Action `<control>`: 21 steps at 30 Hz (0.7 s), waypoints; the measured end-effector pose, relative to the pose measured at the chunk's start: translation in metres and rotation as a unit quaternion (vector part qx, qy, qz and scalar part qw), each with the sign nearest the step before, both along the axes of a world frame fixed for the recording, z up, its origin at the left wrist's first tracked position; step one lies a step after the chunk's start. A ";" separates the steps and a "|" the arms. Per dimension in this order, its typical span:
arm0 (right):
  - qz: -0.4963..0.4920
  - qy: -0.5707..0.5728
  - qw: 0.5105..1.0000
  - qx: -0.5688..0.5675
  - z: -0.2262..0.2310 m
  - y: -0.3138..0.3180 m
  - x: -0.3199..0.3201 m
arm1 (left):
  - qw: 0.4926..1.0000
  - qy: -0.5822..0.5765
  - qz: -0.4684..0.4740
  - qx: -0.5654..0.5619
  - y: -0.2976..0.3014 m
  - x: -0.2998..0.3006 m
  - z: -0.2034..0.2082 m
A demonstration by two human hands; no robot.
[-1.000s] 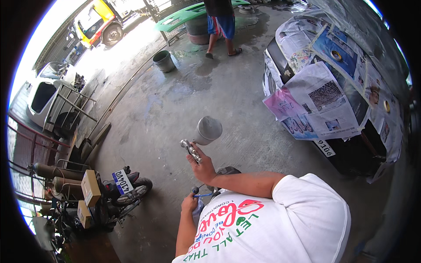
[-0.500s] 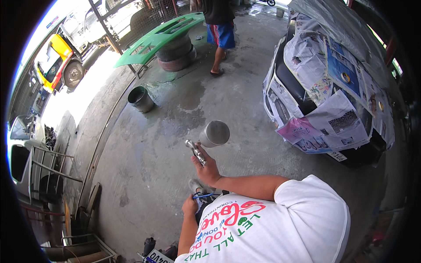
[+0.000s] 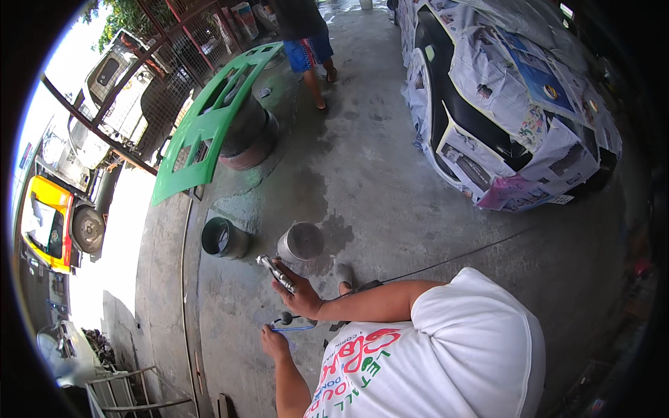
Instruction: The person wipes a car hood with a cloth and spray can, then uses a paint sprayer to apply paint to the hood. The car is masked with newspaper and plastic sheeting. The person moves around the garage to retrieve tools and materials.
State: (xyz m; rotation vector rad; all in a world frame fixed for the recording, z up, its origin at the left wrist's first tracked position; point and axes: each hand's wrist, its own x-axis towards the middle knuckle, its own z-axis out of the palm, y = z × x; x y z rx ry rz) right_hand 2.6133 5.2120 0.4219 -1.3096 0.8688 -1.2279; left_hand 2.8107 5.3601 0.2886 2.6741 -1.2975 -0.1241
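My right hand (image 3: 303, 299) is closed round a silver spray gun (image 3: 281, 277). Attached to the gun is a round grey metal cup (image 3: 304, 242), its flat lid facing up at me. Lower and to the left, my left hand (image 3: 274, 343) grips a thin blue hose (image 3: 296, 328), held near my body. A large green bumper-like panel (image 3: 178, 182) rests ahead of me to the left on a stack of tyres (image 3: 251, 132). A dark bucket (image 3: 224, 240) stands on the floor just left of the spray gun.
A car (image 3: 481, 111) masked with newspaper and sheeting stands to the right. Another person (image 3: 300, 28) in blue shorts is beyond the panel. A dark line (image 3: 446, 263) crosses the concrete floor. Metal frames (image 3: 139, 390) lie at lower left; a yellow-and-red vehicle (image 3: 52, 216) is outside.
My view has turned and moved forward, so the green panel and bucket appear nearer. The spray gun has shifted left in view, toward the bucket. Both hands keep their hold.
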 end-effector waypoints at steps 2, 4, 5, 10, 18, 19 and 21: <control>-0.019 0.005 0.999 -0.040 -0.005 -0.048 0.041 | 1.000 -0.002 0.012 -0.009 -0.040 0.041 -0.016; -0.027 0.007 0.999 -0.032 -0.010 -0.098 0.075 | 1.000 0.012 0.010 -0.021 -0.080 0.077 -0.026; -0.017 0.005 1.000 -0.011 -0.008 -0.125 0.089 | 0.999 0.020 0.014 -0.023 -0.095 0.093 -0.030; -0.085 0.003 0.996 -0.024 0.007 -0.245 0.163 | 0.986 0.163 0.007 -0.026 -0.194 0.160 -0.046; -0.234 0.070 0.969 0.040 -0.061 -0.425 0.208 | 0.948 0.228 -0.204 0.087 -0.434 0.234 -0.101; -0.236 0.061 0.965 0.096 -0.057 -0.452 0.213 | 0.945 0.220 -0.219 0.104 -0.472 0.239 -0.093; -0.266 0.061 0.952 0.138 -0.058 -0.502 0.186 | 0.933 0.213 -0.271 0.099 -0.540 0.214 -0.086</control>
